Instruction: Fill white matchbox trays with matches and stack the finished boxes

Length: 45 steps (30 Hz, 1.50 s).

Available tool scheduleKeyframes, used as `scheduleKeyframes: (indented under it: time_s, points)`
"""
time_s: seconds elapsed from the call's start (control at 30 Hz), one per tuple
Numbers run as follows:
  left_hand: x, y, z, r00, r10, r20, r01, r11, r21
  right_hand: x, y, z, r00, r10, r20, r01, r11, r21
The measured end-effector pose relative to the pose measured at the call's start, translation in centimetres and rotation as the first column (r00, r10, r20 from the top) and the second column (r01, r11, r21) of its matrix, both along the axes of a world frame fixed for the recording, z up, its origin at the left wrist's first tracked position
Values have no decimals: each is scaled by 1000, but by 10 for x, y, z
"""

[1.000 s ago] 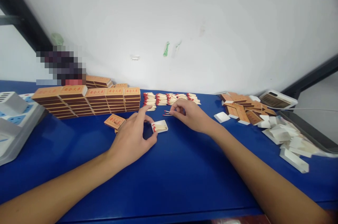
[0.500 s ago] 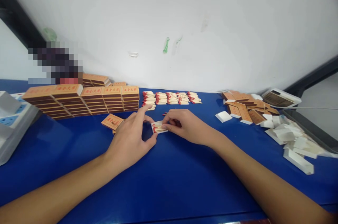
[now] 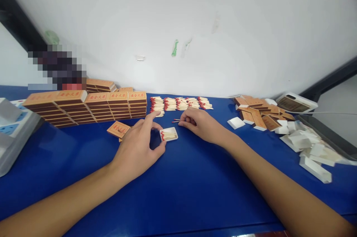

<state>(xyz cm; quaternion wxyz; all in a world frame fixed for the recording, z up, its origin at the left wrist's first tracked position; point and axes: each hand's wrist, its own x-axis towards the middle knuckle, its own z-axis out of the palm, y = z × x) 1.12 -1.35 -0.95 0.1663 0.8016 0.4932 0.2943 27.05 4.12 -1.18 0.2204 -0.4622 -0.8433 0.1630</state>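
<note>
A small white matchbox tray [image 3: 169, 134] with red-tipped matches in it lies on the blue table [image 3: 178, 185]. My left hand [image 3: 139, 147] holds the tray's left end between thumb and forefinger. My right hand [image 3: 200, 123] rests just right of the tray, fingers curled, pinching at a few loose matches [image 3: 175, 121] on the table. Bundles of matches [image 3: 181, 103] lie in a row behind both hands. An orange matchbox sleeve [image 3: 118, 129] lies left of my left hand.
Stacked orange matchboxes [image 3: 86, 106] form a row at the back left. A grey device [image 3: 11, 133] sits at the far left. Loose orange sleeves [image 3: 259, 114] and white trays [image 3: 306, 147] are heaped at the right, beside a phone [image 3: 295, 103] and a dark tray edge [image 3: 326, 136].
My right hand went from the loose matches to the tray, then drew back to the loose matches. The left hand stayed on the tray.
</note>
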Motion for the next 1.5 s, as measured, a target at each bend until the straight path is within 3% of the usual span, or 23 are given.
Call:
scheduleKeyframes:
  time_s: [0.4,0.67,0.87,1.0,1.2,1.33,1.5]
  points:
    - [-1,2,0,1000,6,-4,-6,1000,8,-6,-2,5,1000,-24,-3,24,999,-26]
    - [-2,3,0,1000,-18,0,18,1000,12,-29,-29,16,996,82,-20,-83,996,-33]
    - [-1,2,1,1000,-18,-11,18,1000,16,-9,-7,2,998,-57,-36,60,994,89]
    - [-1,3,1,1000,0,-20,1,1000,15,4,7,-4,995,-103,19,102,995,20]
    - [-1,5,0,1000,25,-8,-24,1000,16,-16,-13,11,997,-18,-74,15,999,-47]
    - [-1,3,0,1000,1,-3,-1,1000,17,-34,-32,20,996,73,-49,-75,996,-40]
    - [-1,3,0,1000,13,-2,-13,1000,21,-38,-11,17,982,40,-183,-50,997,-54]
